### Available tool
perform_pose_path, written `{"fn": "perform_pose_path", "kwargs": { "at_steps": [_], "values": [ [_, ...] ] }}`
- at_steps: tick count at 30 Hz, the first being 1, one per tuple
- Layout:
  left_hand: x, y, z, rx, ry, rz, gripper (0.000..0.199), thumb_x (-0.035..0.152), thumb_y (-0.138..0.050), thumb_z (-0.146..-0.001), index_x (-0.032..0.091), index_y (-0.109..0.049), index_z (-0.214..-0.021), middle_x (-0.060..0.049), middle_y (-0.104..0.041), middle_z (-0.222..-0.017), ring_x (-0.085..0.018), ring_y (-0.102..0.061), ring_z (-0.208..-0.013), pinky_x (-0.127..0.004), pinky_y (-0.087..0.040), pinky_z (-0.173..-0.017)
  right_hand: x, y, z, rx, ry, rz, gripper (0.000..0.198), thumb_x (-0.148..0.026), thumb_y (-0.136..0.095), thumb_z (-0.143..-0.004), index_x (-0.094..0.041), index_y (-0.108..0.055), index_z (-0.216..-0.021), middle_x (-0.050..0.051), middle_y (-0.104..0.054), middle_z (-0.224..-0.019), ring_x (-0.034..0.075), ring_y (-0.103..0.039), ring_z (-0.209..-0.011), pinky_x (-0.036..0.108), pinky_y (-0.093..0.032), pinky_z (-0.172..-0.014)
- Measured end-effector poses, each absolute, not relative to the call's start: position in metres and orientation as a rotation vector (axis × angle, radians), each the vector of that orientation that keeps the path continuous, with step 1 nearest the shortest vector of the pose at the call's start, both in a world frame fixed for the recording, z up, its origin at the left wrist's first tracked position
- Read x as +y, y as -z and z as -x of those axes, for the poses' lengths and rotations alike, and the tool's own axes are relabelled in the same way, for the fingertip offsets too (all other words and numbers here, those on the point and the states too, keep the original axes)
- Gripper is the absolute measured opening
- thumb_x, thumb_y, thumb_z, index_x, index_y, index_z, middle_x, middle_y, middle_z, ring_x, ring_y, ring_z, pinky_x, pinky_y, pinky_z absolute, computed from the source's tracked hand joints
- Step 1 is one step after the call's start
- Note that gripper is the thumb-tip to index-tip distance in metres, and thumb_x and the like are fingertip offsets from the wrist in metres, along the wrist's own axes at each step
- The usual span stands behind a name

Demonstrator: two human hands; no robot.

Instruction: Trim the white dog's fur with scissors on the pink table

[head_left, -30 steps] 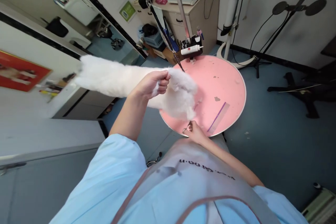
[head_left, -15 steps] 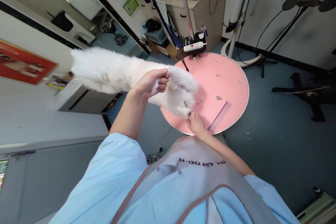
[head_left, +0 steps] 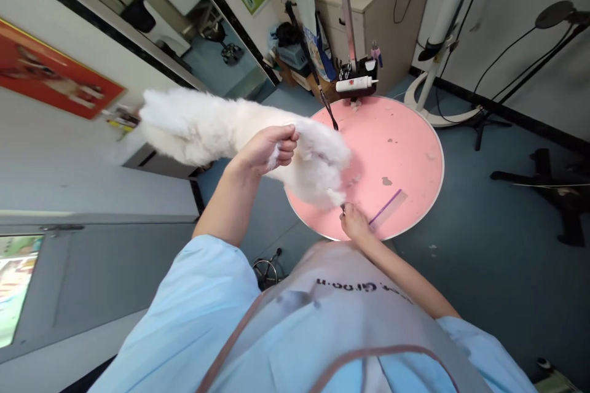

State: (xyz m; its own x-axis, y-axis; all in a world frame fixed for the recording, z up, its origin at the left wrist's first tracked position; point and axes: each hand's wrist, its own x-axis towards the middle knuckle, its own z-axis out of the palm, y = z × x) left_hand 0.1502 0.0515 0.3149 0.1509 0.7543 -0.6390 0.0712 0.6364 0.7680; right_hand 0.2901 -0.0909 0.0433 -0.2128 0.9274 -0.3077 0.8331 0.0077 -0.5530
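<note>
A fluffy white dog (head_left: 198, 126) stretches from the left onto the round pink grooming table (head_left: 415, 153). My left hand (head_left: 271, 148) is closed in a fist over its back, with a tuft of white fur showing at the palm. Low at the dog's right end, my right hand (head_left: 354, 221) is closed around small dark scissors (head_left: 343, 207), mostly hidden by the fingers. Their tip meets the edge of the fur. A purple-backed comb (head_left: 389, 209) lies on the table just right of that hand.
A metal post (head_left: 345, 12) rises behind the table, with a white tube (head_left: 354, 84) at its base and a dark strap (head_left: 328, 104) hanging toward the dog. Cut fur (head_left: 386, 181) dots the tabletop. A white stand (head_left: 421, 98) is at the back right.
The view has shifted slightly, moving the room rightward in the picture. My right hand has drawn a little away from the fur, while my left stays closed at the dog's back.
</note>
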Motion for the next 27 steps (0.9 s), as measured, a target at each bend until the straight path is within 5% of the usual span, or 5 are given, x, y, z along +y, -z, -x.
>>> {"fn": "perform_pose_path", "kwargs": {
  "at_steps": [4,10,15,21,27],
  "values": [
    [0.049,-0.314,-0.151,1.361,-0.597,-0.759,0.030,0.026,-0.041,-0.094,0.014,-0.044,-0.067,0.007,-0.018,-0.049,-0.003,-0.016,-0.034,-0.014,-0.017,-0.034,-0.080,-0.044,-0.297,-2.162,-0.879,1.751,0.032,-0.037,-0.059,-0.089,-0.014,-0.053,-0.111,0.015,-0.063,-0.109,0.028,-0.059,-0.101,0.035,-0.042,-0.083],
    [0.046,-0.313,-0.151,1.383,-0.638,-0.733,0.028,0.026,-0.042,-0.093,0.014,-0.045,-0.067,0.007,-0.019,-0.050,-0.004,-0.017,-0.035,-0.015,-0.017,-0.034,-0.068,-0.031,-0.315,-2.166,-1.088,1.750,0.024,-0.015,-0.040,-0.094,-0.014,-0.051,-0.115,0.014,-0.065,-0.109,0.023,-0.062,-0.094,0.031,-0.042,-0.075],
    [0.042,-0.316,-0.155,1.412,-0.684,-0.713,0.029,0.027,-0.043,-0.093,0.014,-0.045,-0.067,0.007,-0.019,-0.050,-0.003,-0.017,-0.035,-0.015,-0.017,-0.034,-0.058,-0.033,-0.319,-2.204,-0.982,1.572,0.035,-0.034,-0.058,-0.088,-0.013,-0.051,-0.115,0.016,-0.062,-0.115,0.027,-0.059,-0.104,0.035,-0.043,-0.085],
    [0.036,-0.318,-0.158,1.449,-0.707,-0.682,0.028,0.026,-0.042,-0.093,0.014,-0.045,-0.068,0.007,-0.018,-0.051,-0.004,-0.016,-0.036,-0.015,-0.018,-0.034,-0.045,-0.020,-0.326,-2.225,-1.158,1.660,0.024,-0.016,-0.041,-0.093,-0.014,-0.050,-0.115,0.014,-0.065,-0.107,0.023,-0.062,-0.092,0.032,-0.043,-0.075],
    [0.034,-0.316,-0.160,1.464,-0.739,-0.675,0.027,0.027,-0.045,-0.092,0.014,-0.046,-0.068,0.007,-0.019,-0.051,-0.003,-0.016,-0.036,-0.014,-0.018,-0.034,-0.039,-0.023,-0.330,-2.277,-1.001,1.432,0.033,-0.030,-0.054,-0.089,-0.013,-0.050,-0.117,0.016,-0.062,-0.114,0.027,-0.059,-0.103,0.035,-0.044,-0.084]
  ]
}}
